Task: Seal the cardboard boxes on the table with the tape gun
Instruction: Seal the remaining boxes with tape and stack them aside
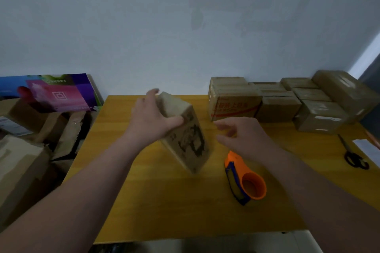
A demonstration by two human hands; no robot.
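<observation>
My left hand point(152, 118) grips a small cardboard box point(188, 141) with dark print on its side. The box is tilted, its lower corner near the yellow table point(156, 201). My right hand point(244, 133) hovers just right of the box with fingers loosely spread, holding nothing. The orange tape gun point(246, 183) with a blue blade guard lies on the table below my right hand, apart from it.
Several taped cardboard boxes point(287, 100) are stacked along the back right of the table. Black scissors point(353, 156) lie at the right edge. Left of the table, loose cardboard boxes point(24, 160) are piled, and a colourful flat box point(53, 92) leans on the wall.
</observation>
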